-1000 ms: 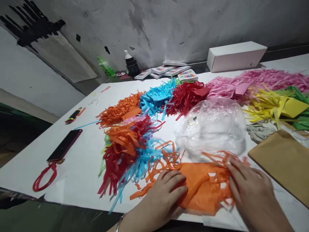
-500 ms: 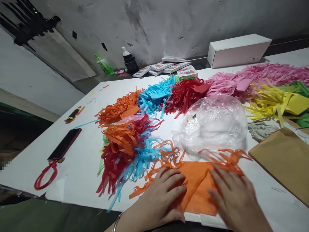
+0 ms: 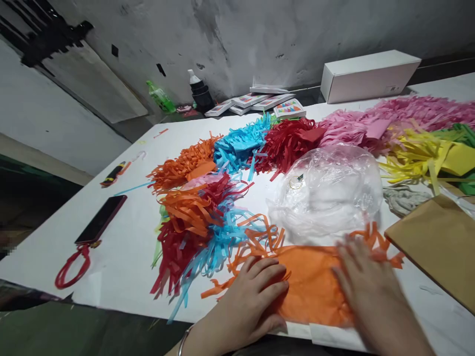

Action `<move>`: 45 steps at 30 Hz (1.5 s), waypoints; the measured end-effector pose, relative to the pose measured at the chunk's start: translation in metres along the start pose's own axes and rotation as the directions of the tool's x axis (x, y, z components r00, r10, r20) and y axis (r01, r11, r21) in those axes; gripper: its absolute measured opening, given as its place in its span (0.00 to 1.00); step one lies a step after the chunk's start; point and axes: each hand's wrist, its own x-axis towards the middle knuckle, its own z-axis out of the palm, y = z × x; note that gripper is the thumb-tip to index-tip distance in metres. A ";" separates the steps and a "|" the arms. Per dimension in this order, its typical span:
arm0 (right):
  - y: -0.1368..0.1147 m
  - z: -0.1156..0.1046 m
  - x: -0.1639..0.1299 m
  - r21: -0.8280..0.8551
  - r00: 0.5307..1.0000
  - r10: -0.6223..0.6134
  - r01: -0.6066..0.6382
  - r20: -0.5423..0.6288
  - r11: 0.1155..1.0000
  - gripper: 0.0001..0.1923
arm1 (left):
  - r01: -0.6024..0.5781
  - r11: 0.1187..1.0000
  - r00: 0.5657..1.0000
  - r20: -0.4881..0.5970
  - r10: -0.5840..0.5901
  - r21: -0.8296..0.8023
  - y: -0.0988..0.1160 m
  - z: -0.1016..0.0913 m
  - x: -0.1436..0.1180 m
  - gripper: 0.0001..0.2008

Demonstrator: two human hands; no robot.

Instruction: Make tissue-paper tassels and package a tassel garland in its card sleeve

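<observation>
An orange fringed tissue sheet (image 3: 311,282) lies flat at the near edge of the white table (image 3: 122,257). My left hand (image 3: 248,299) presses palm-down on its left part, fingers spread. My right hand (image 3: 365,291), blurred by motion, lies flat on the sheet's right part near its fringe. Neither hand grips anything. Just left of the sheet lies a mixed pile of orange, red and blue fringes (image 3: 196,227).
A crumpled clear plastic bag (image 3: 330,190) sits behind the sheet. Brown paper (image 3: 441,242) lies at right. Orange, blue, red, pink, yellow and green fringe piles arc across the back. A phone (image 3: 101,218) with red strap lies left. A white box (image 3: 367,74) and booklets stand by the wall.
My right hand has slid rightward over the orange sheet, flattening it, and the fringe now spreads toward the brown paper. My left hand stays pressed in place.
</observation>
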 end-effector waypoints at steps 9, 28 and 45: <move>-0.028 -0.037 -0.004 0.284 0.886 -0.386 0.451 -0.258 0.846 0.16 | -0.048 0.999 0.992 -0.118 0.049 0.016 0.001 0.001 0.005 0.13; -0.035 -0.016 -0.002 0.253 0.915 -0.335 0.386 -0.224 0.887 0.19 | -0.095 0.995 0.978 -0.188 0.086 -0.038 0.023 0.034 0.010 0.12; -0.017 -0.031 0.007 0.454 0.962 -0.210 0.268 -0.175 0.850 0.11 | 0.084 0.962 0.950 -0.270 -0.156 -0.262 0.010 0.024 0.003 0.12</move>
